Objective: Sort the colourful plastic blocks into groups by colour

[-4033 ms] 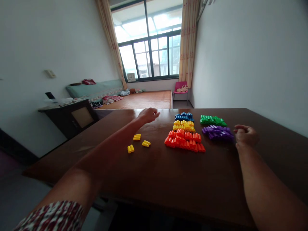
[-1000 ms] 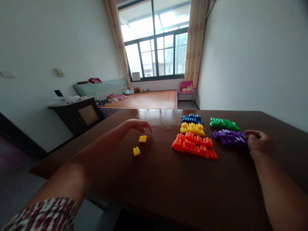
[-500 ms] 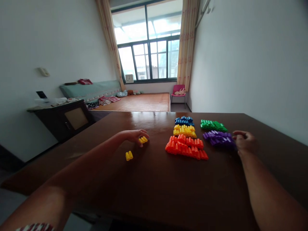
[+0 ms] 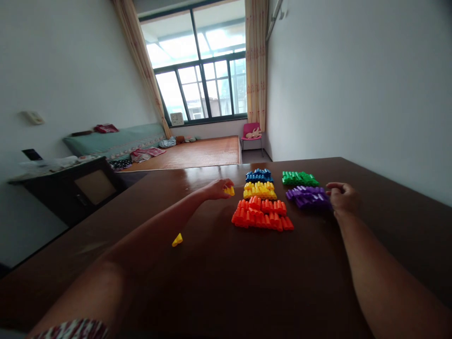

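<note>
My left hand [image 4: 218,189] is closed on a few small yellow plastic cone-shaped pieces [image 4: 229,191], held at the fingertips just left of the yellow pile [image 4: 260,190]. A loose yellow piece [image 4: 177,240] lies tilted on the table nearer to me, apart from the hand. My right hand [image 4: 344,198] rests on the table with its fingers curled, and nothing shows in them. It is at the right end of the purple pile [image 4: 309,197]; whether it touches the pieces I cannot tell. An orange pile [image 4: 262,214] lies between my hands, nearest to me.
Behind the yellow pile is a blue pile [image 4: 259,175], and a green pile [image 4: 300,178] lies behind the purple one. All stand on the brown table [image 4: 226,278]. Beyond it are a bed [image 4: 205,149], a pink chair [image 4: 251,132] and a dark cabinet [image 4: 95,186].
My left hand has moved right with the yellow pieces, closer to the yellow pile. Two loose yellow pieces showed before; one shows now. My right hand stays by the purple pile. The view has shifted and tilted.
</note>
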The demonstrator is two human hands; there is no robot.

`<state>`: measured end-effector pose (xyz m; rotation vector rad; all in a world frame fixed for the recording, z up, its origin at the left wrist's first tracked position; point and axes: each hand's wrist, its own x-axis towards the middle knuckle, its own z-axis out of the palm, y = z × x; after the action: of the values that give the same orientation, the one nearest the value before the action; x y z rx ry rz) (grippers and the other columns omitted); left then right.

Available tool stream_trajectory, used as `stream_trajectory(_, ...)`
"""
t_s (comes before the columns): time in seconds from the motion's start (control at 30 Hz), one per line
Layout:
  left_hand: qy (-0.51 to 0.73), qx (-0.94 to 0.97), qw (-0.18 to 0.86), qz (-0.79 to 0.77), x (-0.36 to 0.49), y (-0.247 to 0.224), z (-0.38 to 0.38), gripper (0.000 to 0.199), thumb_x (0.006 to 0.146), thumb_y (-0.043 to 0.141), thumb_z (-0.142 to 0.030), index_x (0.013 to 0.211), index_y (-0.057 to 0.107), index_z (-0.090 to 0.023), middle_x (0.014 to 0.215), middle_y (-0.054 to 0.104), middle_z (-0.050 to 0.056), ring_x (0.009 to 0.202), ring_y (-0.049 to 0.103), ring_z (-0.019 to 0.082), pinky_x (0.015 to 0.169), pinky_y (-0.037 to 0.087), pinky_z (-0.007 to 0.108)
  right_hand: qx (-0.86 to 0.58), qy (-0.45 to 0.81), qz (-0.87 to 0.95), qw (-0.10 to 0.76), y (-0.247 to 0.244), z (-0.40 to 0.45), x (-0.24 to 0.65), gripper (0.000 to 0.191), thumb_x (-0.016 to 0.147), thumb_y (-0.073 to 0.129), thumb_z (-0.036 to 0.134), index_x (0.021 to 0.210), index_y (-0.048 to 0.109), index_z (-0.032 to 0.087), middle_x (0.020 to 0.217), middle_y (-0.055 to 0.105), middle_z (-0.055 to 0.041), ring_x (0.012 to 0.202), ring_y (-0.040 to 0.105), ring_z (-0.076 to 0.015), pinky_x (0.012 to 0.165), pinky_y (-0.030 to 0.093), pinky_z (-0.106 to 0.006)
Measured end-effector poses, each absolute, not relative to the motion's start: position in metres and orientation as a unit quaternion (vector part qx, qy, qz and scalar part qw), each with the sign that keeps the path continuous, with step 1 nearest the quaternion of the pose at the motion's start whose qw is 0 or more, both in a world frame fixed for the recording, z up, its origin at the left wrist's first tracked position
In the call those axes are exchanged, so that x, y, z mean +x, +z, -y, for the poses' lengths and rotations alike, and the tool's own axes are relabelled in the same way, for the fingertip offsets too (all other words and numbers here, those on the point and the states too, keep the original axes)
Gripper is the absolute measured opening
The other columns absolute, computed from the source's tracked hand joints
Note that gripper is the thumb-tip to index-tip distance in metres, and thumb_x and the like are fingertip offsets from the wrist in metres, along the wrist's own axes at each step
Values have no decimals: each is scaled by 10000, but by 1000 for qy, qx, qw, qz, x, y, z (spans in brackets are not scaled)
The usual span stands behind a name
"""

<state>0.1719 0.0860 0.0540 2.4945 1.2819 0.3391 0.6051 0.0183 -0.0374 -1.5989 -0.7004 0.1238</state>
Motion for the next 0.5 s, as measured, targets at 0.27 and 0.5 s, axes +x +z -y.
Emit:
stream_trajectory(0.27,141,896,120,-405,253,51,-114,452,678,625,-211,1127,614,-159,1115,672,68,996,622,213,866,508,320,-690,51,315,650,-38,-21,604,280,642,480,184,802,707,145,534,604,8,546,646,-168,447,448,-217)
stream_trajectory(0.5,87,909,110,-393,284,53,-124,388,727,573,-186,1097,652,-104,1096,689,102,980,633,224,879,485,316,-690,57,325,645,-36,-20,602,269,647,481,188,804,697,165,547,612,12,561,647,-165,476,456,-224)
